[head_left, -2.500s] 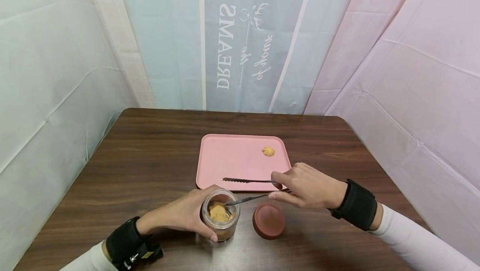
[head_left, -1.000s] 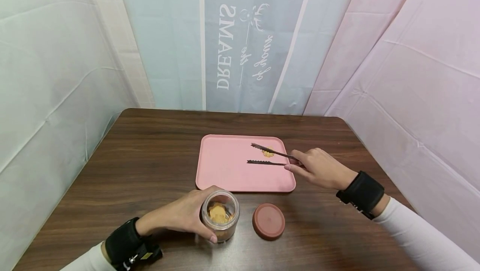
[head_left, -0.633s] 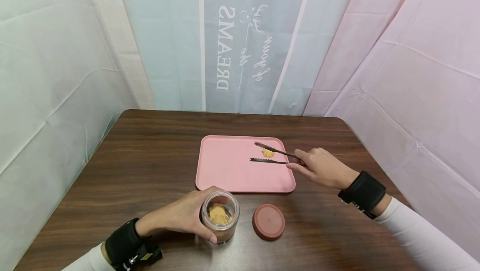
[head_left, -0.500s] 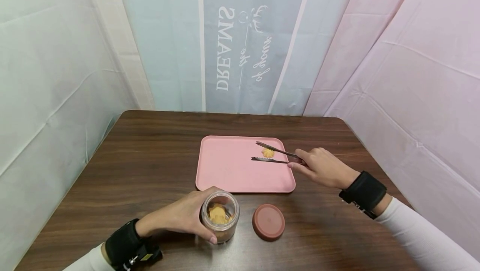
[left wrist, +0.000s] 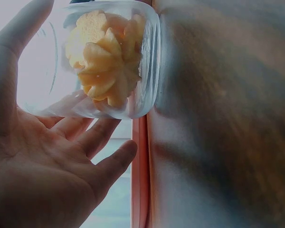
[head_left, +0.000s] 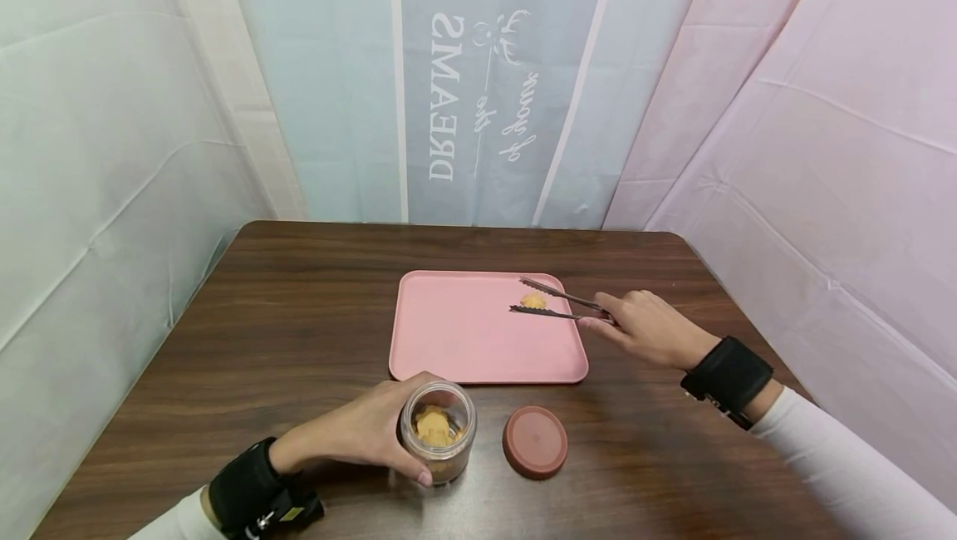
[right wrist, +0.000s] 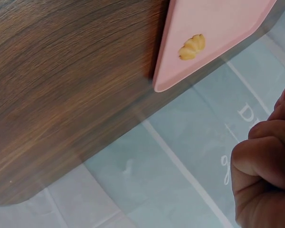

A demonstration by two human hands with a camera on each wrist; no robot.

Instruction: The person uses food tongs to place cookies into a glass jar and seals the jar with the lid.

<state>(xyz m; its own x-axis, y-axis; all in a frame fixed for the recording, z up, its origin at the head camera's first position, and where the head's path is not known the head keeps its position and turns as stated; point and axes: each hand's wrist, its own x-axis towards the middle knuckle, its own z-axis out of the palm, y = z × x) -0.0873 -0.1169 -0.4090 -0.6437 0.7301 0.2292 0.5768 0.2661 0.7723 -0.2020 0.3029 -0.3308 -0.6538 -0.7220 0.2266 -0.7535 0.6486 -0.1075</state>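
My left hand (head_left: pixel 377 426) curls round a clear jar (head_left: pixel 441 465) standing on the table, thumb on its near side. Inside are several golden, ridged cookies (left wrist: pixel 104 66), seen best in the left wrist view. My right hand (head_left: pixel 646 328) pinches dark metal tongs (head_left: pixel 568 297) over the far right of the pink tray (head_left: pixel 463 332). The tongs' spread arms lie on either side of a single cookie (head_left: pixel 534 300) on the tray. In the right wrist view the tongs are almost wholly out of frame, and that cookie (right wrist: pixel 192 47) shows by itself.
A round reddish-brown lid (head_left: pixel 535 442) lies right of the jar, in front of the tray. The brown wooden table (head_left: pixel 299 307) runs back to a light blue printed curtain (head_left: pixel 336 91), with pale cloth on both sides.
My right hand has moved the tongs from the jar's mouth out to the tray's far right. Their arms have come closer together around the cookie. The left hand and jar stay put.
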